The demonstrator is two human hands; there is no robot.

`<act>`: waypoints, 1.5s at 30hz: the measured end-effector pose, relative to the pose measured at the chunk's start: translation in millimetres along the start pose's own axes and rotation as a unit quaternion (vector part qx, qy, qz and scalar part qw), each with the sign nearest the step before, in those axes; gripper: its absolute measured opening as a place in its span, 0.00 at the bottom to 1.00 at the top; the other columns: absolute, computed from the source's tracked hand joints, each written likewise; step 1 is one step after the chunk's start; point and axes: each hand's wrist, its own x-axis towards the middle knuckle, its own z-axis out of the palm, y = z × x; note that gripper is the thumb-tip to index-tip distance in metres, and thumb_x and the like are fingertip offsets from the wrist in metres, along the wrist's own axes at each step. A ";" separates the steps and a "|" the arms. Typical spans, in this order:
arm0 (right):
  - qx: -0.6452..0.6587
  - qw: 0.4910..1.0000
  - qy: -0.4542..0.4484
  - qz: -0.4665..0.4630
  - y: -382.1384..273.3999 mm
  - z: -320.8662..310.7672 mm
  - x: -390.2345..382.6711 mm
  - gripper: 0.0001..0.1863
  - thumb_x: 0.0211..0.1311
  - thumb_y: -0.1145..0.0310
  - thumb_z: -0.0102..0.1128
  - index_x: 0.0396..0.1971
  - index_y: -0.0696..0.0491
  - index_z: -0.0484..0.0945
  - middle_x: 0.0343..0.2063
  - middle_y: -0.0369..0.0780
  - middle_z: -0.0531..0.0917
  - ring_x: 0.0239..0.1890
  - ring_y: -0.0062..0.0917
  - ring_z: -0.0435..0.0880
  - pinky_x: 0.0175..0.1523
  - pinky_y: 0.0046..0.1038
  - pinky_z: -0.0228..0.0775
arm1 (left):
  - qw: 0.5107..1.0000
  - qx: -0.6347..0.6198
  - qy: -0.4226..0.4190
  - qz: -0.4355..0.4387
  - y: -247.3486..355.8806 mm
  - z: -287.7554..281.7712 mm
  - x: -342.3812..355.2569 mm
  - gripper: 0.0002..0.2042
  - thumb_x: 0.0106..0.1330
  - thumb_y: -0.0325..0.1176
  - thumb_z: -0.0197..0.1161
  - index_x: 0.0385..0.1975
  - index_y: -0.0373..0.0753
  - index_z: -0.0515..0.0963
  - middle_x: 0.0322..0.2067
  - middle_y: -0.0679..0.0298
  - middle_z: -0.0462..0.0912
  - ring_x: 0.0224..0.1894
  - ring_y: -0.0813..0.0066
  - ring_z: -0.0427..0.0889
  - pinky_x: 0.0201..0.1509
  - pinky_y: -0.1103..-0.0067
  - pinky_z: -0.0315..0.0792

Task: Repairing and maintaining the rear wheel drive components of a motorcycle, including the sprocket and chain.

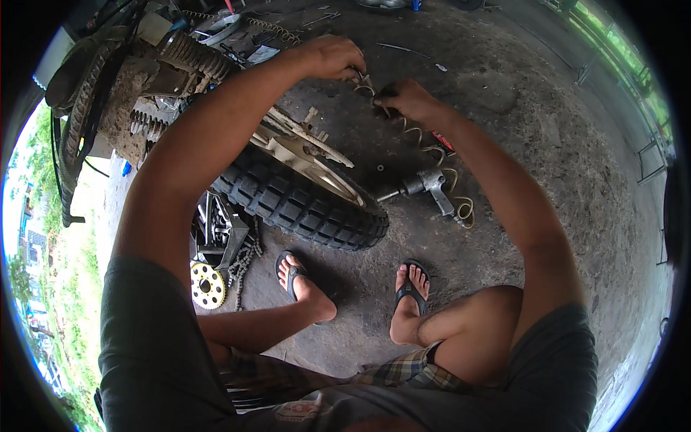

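Grey shirt (417,407) nearest, then knobby tyre (306,209), impact wrench (433,189) on floor. Pale coiled hose (432,149) runs from wrench up to both hands — right hand (409,99) pinched closed on a coil; left hand (335,57), farther, fingers curled tight on hose — exact grip hidden.

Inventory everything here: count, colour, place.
motorcycle: 1, brown, upper left
tyre: 1, black, centre left
wrench: 1, grey, right of tyre
hose: 1, yellowish, top centre to wrench
ring: 1, pale, by wrench
red object: 1, red, beside hose
sprocket: 1, yellow, lower left
chain: 1, dark, beside sprocket
clutter: several, mixed, top
sandals: 2, black, below tyre
shorts: 1, plaid, bottom
shirt: 1, grey, bottom
feet: 2, bare, in sandals
forearms: 2, bare, sides
left hand: 1, bare, by hose
right hand: 1, bare, pinching hose
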 end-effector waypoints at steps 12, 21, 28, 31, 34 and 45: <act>-0.122 0.990 0.066 -0.007 7.2 -2.3 -17.5 0.15 0.60 0.67 0.71 0.40 0.62 0.82 0.30 0.47 0.88 0.34 0.33 0.90 0.39 0.35 0.81 | 0.998 -0.037 -0.054 -0.028 6.6 11.5 6.9 0.13 0.65 0.41 0.70 0.40 0.39 0.87 0.26 0.59 0.86 0.29 0.63 0.85 0.35 0.68 0.77; -0.019 0.999 0.024 -0.009 10.3 -1.1 -23.1 0.19 0.58 0.64 0.74 0.39 0.65 0.81 0.31 0.48 0.87 0.32 0.32 0.89 0.38 0.38 0.80 | 0.996 -0.088 -0.015 -0.007 11.8 16.8 8.6 0.17 0.68 0.45 0.69 0.35 0.35 0.85 0.20 0.65 0.80 0.21 0.79 0.79 0.26 0.76 0.73; -0.216 0.971 0.089 -0.047 9.0 -4.0 -19.9 0.18 0.57 0.65 0.74 0.38 0.65 0.81 0.33 0.51 0.87 0.34 0.35 0.90 0.42 0.39 0.80 | 0.914 -0.285 -0.186 -0.223 13.8 18.3 6.7 0.17 0.68 0.46 0.68 0.35 0.34 0.85 0.22 0.65 0.82 0.23 0.79 0.79 0.27 0.74 0.73; 0.060 0.998 -0.014 0.023 9.8 -4.8 -19.0 0.19 0.55 0.65 0.75 0.39 0.65 0.82 0.34 0.53 0.87 0.35 0.37 0.90 0.44 0.39 0.79 | 0.993 -0.116 -0.023 0.002 14.1 17.5 6.8 0.17 0.69 0.45 0.68 0.35 0.34 0.85 0.21 0.65 0.82 0.22 0.77 0.78 0.29 0.73 0.74; -0.326 0.925 0.165 -0.108 11.0 -5.4 -22.4 0.18 0.56 0.66 0.75 0.39 0.65 0.82 0.32 0.50 0.87 0.34 0.30 0.89 0.37 0.36 0.80 | 0.922 -0.254 -0.195 -0.215 13.5 17.6 8.6 0.15 0.68 0.44 0.68 0.37 0.36 0.85 0.26 0.60 0.85 0.28 0.68 0.83 0.35 0.69 0.75; -0.356 0.916 0.138 -0.124 7.9 1.1 -31.1 0.11 0.65 0.68 0.68 0.37 0.62 0.84 0.31 0.44 0.88 0.34 0.29 0.89 0.39 0.33 0.82 | 0.882 -0.284 -0.249 -0.282 20.1 11.0 7.5 0.12 0.67 0.41 0.66 0.39 0.40 0.86 0.35 0.59 0.86 0.40 0.55 0.84 0.44 0.63 0.77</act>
